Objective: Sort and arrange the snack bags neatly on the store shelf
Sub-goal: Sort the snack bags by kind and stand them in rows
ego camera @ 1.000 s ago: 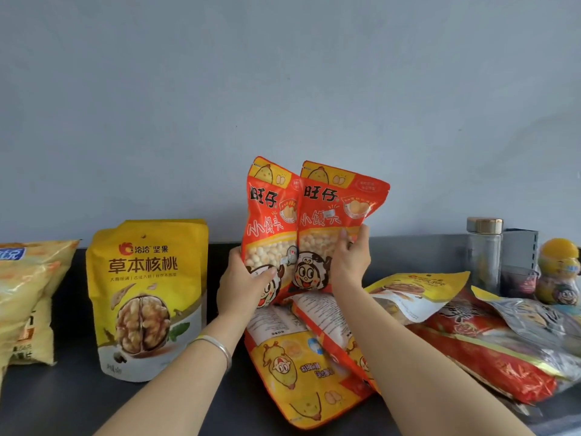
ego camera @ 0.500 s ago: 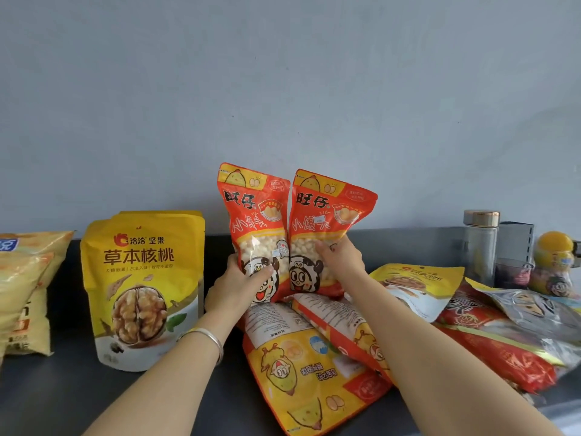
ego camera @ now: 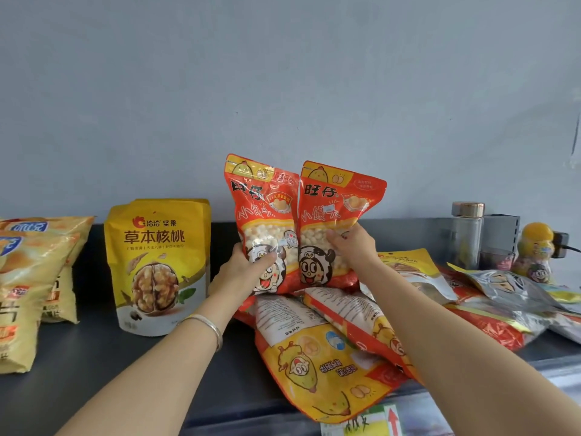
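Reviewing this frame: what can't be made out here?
Head view:
- Bottoms of the red bags: hidden by the left hand, the right hand and the flat bags in front.
- Chip bags: cut by the left edge.
- Walnut bag small print: too small.

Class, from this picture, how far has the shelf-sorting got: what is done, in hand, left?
Done: yellow walnut pouches and yellow crisp bags stand upright at the left. In hand: the left hand grips the left red-orange snack bag, the right hand the right red-orange snack bag, upright, side by side. Left: the heap of flat-lying bags beneath and rightward.
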`<state>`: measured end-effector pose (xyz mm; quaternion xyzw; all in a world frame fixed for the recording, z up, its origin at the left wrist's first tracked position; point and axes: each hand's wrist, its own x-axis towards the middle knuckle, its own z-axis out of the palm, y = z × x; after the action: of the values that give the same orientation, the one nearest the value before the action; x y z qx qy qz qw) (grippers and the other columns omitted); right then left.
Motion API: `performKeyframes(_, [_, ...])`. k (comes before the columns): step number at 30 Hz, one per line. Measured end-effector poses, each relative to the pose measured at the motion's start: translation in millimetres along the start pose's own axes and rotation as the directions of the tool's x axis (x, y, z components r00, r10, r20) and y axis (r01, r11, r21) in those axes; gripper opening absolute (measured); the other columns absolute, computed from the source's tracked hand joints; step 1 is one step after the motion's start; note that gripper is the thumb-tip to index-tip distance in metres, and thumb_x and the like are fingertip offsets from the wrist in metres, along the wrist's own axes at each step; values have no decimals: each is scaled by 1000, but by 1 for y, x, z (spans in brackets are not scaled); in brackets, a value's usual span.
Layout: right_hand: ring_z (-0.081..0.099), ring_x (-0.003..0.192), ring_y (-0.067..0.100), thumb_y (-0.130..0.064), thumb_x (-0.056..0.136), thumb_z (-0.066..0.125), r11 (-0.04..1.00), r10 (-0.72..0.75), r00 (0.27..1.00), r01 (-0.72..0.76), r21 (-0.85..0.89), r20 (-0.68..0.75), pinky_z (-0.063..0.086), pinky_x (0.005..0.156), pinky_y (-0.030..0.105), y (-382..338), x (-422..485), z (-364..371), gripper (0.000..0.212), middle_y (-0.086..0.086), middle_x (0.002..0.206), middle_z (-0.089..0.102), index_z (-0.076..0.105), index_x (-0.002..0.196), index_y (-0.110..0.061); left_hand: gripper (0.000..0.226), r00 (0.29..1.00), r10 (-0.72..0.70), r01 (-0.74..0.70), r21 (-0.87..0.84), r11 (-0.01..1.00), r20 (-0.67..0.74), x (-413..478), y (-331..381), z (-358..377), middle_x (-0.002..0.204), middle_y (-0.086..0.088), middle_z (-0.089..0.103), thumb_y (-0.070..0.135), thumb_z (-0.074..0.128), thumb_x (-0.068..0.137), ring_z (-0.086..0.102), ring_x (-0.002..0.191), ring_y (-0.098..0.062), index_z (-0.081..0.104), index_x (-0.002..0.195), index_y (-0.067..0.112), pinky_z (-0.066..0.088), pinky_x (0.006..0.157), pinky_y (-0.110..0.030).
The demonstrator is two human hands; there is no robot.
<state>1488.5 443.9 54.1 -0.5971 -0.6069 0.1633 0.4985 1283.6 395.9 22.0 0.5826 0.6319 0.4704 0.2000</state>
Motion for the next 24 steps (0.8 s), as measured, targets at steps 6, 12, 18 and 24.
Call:
performKeyframes(6, [61,103,28,-29,96,55,970,64,992,-36,239,-111,51,89,42,-20,15,10,27,9,114,66,57,118,-13,55,944,141,-112,112,987,-298,-3,-2,8,114,0,62,56,56,84,62,99,-28,36,126,25,50,72,-36])
performKeyframes(12, [64,102,29,-27,94,58,929,173,984,-154,337,-29,52,92,43,-27,35,34,20,9,111,67,60,109,-14,60,863,196,-206,31,978,-466,7,-10,13,124,0,56,48,61,83,58,108,-26,36,131,23,51,75,-39])
performKeyframes(18, [65,103,30,-7,86,69,844,237,922,-352,404,307,52,95,46,1,33,53,6,14,107,69,64,88,-11,59,903,143,-173,-39,984,-405,14,-24,18,123,-1,57,44,63,84,56,110,-27,36,132,21,43,74,-33])
performKeyframes(24, [57,109,27,-14,90,67,910,273,896,-359,209,351,48,95,40,7,35,41,26,11,119,63,64,114,-6,59,888,163,-206,-55,977,-431,8,-18,20,123,-1,58,44,62,85,57,108,-28,36,132,21,39,72,-31])
